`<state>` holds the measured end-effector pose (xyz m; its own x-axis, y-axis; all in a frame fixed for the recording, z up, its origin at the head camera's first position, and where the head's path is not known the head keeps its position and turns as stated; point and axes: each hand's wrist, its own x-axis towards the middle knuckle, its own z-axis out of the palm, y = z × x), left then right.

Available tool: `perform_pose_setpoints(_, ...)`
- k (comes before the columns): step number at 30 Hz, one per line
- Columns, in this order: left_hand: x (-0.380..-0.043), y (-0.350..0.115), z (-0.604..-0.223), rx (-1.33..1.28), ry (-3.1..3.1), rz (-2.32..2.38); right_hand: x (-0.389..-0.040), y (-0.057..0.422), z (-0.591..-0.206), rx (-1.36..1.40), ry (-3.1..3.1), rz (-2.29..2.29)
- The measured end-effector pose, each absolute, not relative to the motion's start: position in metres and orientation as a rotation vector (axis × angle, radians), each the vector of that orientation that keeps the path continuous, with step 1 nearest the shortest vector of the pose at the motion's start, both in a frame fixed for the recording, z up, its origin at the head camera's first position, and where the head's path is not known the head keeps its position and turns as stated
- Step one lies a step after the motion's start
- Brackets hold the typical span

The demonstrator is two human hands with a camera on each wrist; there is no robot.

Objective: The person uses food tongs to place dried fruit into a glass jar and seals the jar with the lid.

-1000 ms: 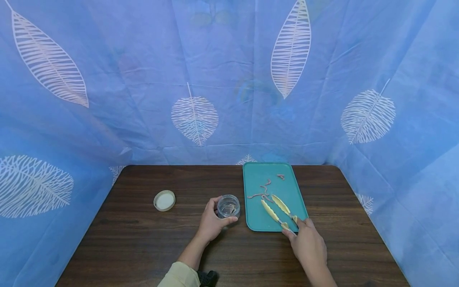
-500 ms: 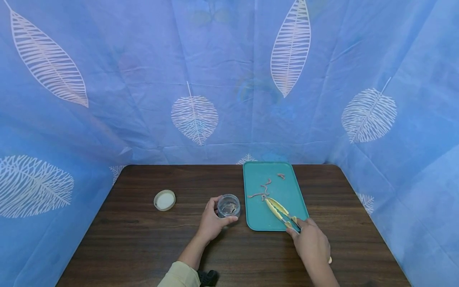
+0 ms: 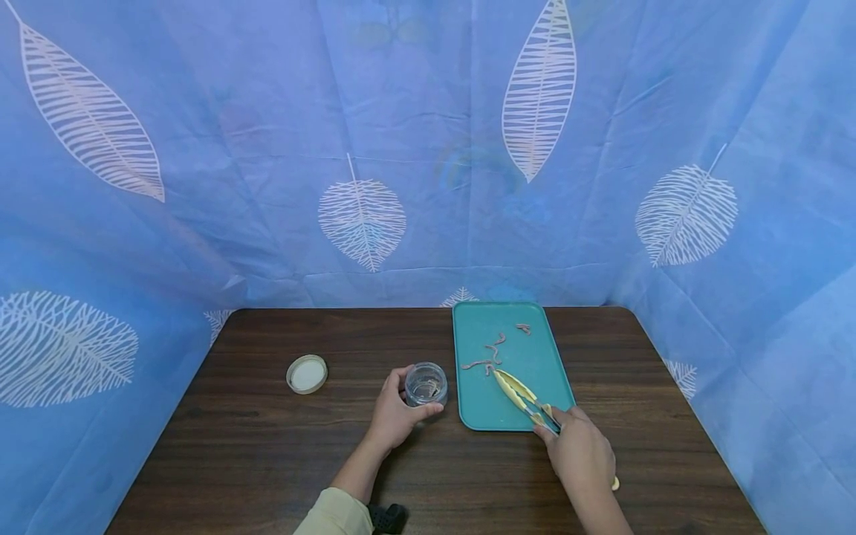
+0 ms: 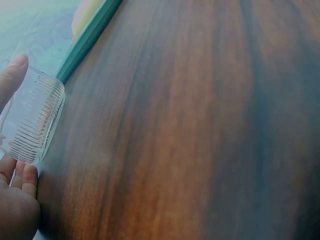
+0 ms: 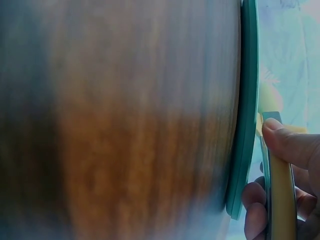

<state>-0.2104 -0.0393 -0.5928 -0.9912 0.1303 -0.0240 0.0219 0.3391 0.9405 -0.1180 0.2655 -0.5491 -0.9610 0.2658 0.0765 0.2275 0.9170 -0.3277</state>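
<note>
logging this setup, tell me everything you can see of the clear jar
The clear jar looks like glass or plastic, round with ribbed walls. It stands upright, lidless, on the brown table, left of the teal tray and apart from it. The left hand grips it. Something small inside is too unclear to identify.

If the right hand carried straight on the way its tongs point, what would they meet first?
Most likely the nearest pink worm-like strand on the teal tray, just beyond the yellow tongs in the right hand. Whether the tips are low enough to touch it is unclear.
</note>
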Motion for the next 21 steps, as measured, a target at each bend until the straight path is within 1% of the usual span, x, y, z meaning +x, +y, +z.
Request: perform_pose_setpoints(21, -0.21, -0.0381, -0.5934, 0.144, 2.496, 1.757, -0.1139, 0.2636, -0.5397, -0.374, -2.923, 0.549)
